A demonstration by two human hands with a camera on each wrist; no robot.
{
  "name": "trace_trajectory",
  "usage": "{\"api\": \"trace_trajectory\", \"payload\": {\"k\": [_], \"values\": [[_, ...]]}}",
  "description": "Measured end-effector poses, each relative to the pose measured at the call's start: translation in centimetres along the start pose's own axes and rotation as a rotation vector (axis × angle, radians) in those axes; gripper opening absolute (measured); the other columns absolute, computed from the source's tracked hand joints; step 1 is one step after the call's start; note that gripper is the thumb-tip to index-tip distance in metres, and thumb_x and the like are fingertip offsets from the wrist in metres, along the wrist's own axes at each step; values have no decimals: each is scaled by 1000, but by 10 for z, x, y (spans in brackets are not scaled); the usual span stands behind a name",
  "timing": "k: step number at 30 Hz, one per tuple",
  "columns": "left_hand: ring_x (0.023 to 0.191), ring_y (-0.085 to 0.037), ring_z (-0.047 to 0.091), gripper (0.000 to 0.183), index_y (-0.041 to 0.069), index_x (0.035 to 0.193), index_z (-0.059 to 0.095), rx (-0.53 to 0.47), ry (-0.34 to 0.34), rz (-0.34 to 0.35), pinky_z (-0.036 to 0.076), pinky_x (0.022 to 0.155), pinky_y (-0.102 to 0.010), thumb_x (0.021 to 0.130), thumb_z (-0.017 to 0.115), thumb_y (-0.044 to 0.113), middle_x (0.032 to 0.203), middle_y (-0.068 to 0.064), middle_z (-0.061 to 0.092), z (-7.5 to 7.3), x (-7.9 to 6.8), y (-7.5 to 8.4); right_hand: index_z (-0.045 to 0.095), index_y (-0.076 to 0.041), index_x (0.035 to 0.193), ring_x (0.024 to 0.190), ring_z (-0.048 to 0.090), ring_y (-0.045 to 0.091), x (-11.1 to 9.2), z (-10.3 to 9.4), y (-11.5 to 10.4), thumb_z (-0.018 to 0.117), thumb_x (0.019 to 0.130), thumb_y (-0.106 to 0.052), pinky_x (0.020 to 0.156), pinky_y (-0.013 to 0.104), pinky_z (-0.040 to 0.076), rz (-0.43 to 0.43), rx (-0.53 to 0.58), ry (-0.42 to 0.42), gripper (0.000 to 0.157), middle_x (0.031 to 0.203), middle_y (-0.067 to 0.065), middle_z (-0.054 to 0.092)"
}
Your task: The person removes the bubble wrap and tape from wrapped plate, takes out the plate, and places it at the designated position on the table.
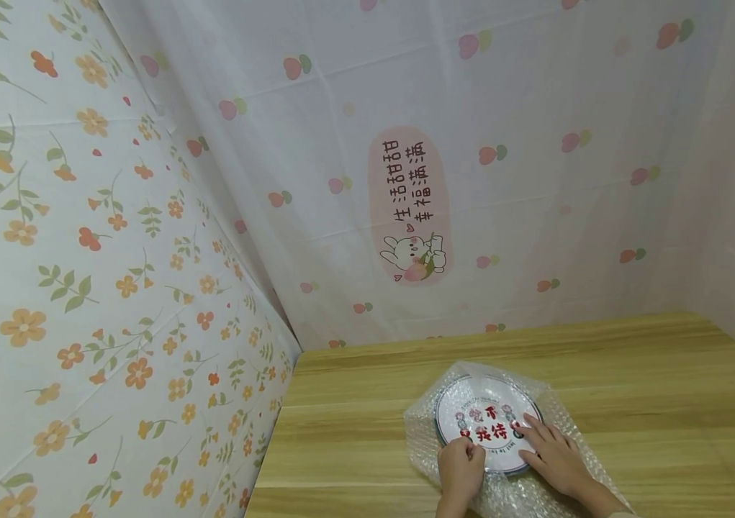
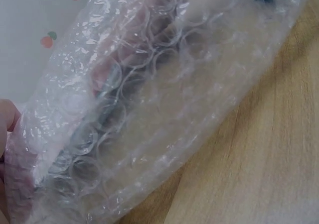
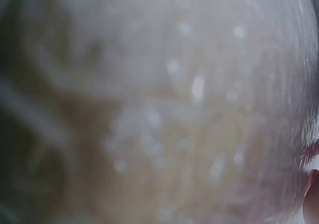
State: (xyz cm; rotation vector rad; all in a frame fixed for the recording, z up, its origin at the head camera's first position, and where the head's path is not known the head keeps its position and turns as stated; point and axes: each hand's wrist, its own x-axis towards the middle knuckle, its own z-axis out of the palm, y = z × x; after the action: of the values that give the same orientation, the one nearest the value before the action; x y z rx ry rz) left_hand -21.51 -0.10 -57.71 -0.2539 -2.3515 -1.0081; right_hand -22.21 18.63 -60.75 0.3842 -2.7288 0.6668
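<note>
A round white plate (image 1: 487, 400) with red characters and a dark rim line lies on clear bubble wrap (image 1: 420, 430). My left hand (image 1: 461, 467) is at the plate's near left edge, fingers curled, pinching the wrap there. On the right, my right hand (image 1: 556, 455) rests with its fingers spread over the plate's edge and the wrap beside it. Large bubbles of the bubble wrap (image 2: 164, 109) fill much of the left wrist view, with fingertips (image 2: 9, 115) at its left side. Close, blurred wrap (image 3: 199, 114) covers the right wrist view.
The wood-grain table (image 1: 341, 424) reaches back to a pale curtain (image 1: 535, 216) printed with peaches and a rabbit panel (image 1: 409, 208). A flower-patterned sheet (image 1: 114, 288) hangs along the left side. Loose wrap spreads toward the near right of the plate.
</note>
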Motion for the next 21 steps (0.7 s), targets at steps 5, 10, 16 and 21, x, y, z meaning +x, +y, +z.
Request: {"api": "trace_trajectory", "payload": {"k": [5,10,16,21], "values": [[43,1,28,23,17,46,45,0,10,-3,31,51,-21,63,59,9,47,18,29,-1,0,1,58,-10,116,111,39,41,0,1,0,58,82,-33,79,62,31,3,-1,-9,41,129,15,43],[43,1,28,24,18,45,45,-11,19,-14,26,45,-16,62,60,10,46,20,26,-4,0,2,57,-10,117,111,38,42,0,1,1,58,82,-35,80,63,30,9,-2,-23,42,130,15,42],[43,2,28,24,19,45,46,-14,32,-10,22,42,-13,61,61,10,47,21,26,-7,0,4,57,-10,117,112,37,43,0,2,1,57,83,-35,80,63,30,10,6,-24,43,130,15,42],[44,1,30,23,18,46,47,-7,33,-11,23,42,-13,61,61,10,48,20,27,-8,0,5,57,-11,118,111,37,43,0,3,3,57,83,-36,80,63,30,6,8,-23,42,130,15,42]]}}
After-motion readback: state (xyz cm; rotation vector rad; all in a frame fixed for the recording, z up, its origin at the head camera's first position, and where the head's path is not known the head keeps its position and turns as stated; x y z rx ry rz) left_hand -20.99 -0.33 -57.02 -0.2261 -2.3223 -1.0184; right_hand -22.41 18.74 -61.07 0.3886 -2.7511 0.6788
